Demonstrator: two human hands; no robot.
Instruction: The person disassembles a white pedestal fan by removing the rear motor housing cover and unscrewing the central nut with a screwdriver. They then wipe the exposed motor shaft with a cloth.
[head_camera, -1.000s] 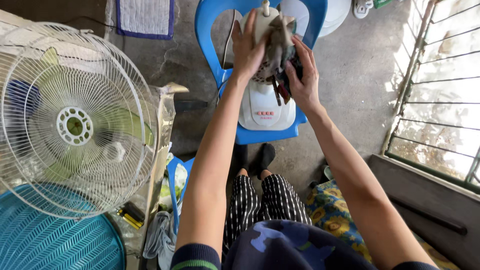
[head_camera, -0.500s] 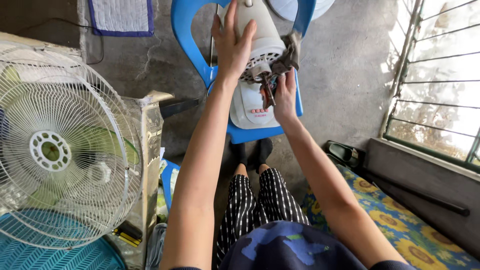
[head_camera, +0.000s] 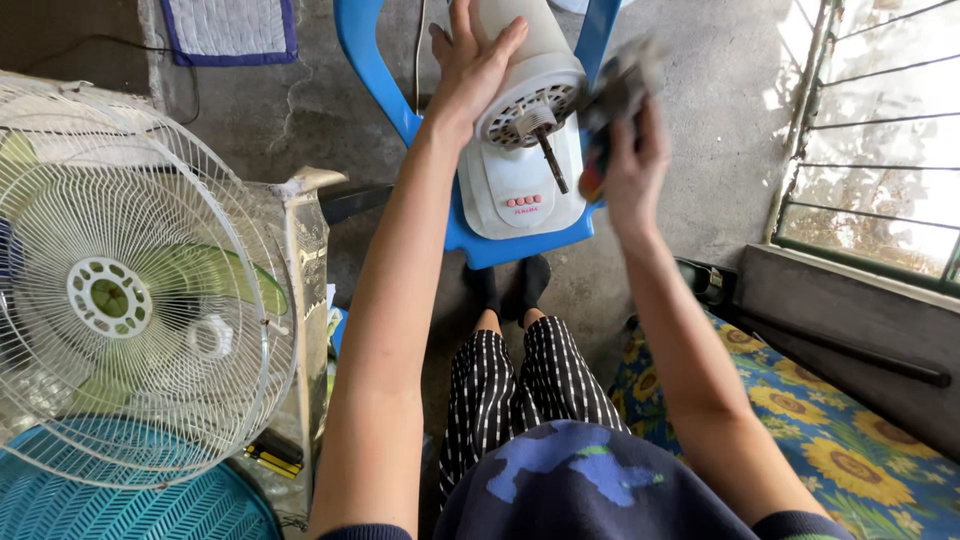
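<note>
A white fan motor body (head_camera: 525, 140) with its bare metal shaft (head_camera: 550, 160) pointing toward me stands on a blue plastic chair (head_camera: 470, 235). My left hand (head_camera: 470, 65) lies flat against the left side of the motor housing, steadying it. To the right of the motor, my right hand (head_camera: 630, 165) is lifted and shut on a dark, blurred cloth-like wad (head_camera: 615, 90) with a bit of orange beneath it. What exactly the wad is stays unclear.
White fan guards and a green blade (head_camera: 130, 290) lean at left over a teal grille (head_camera: 110, 500). A cardboard box (head_camera: 305, 260) stands beside them. A sunflower-patterned mat (head_camera: 830, 420) lies at right below a barred window (head_camera: 880, 130). My black-socked feet (head_camera: 510, 285) rest under the chair.
My right hand has pulled away from the motor's front to the right with the dark wad, baring the shaft. My left hand stays on the housing. The view has dropped slightly.
</note>
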